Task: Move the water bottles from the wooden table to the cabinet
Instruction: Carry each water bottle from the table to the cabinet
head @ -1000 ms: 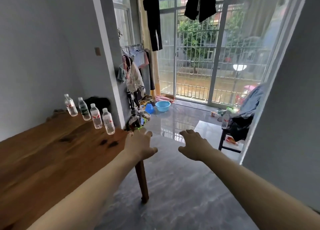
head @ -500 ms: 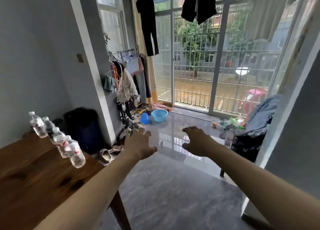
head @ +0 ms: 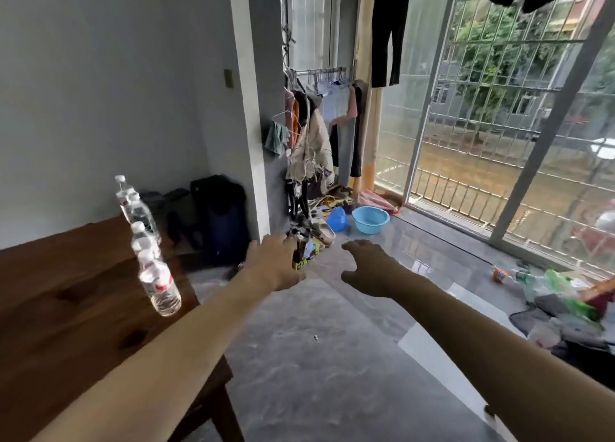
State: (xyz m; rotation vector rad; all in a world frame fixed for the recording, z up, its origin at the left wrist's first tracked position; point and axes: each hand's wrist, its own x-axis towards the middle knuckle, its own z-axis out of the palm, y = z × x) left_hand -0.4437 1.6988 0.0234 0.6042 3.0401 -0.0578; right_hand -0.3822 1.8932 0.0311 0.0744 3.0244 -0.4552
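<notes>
Several clear water bottles stand in a row along the right end of the wooden table point(head: 66, 295); the nearest bottle point(head: 159, 285) has a red-and-white label, and the farthest point(head: 123, 194) is at the back. The bottles overlap one another from this angle. My left hand point(head: 274, 263) is stretched out past the table's right edge, above the floor, empty with fingers loosely apart. My right hand point(head: 371, 268) hangs a little to its right, also empty and spread. Neither hand touches a bottle. No cabinet is in sight.
A dark bag point(head: 219, 218) sits on the floor behind the table by a grey pillar point(head: 256, 109). Beyond are a clothes rack point(head: 316, 135), shoes, a blue basin point(head: 370, 219) and barred glass doors point(head: 499, 109). Clutter point(head: 565, 305) lies at the right on the grey tiled floor.
The view has swung and moved closer to the table's end, so the bottles now line up nearer on the left. Both hands stay outstretched and empty.
</notes>
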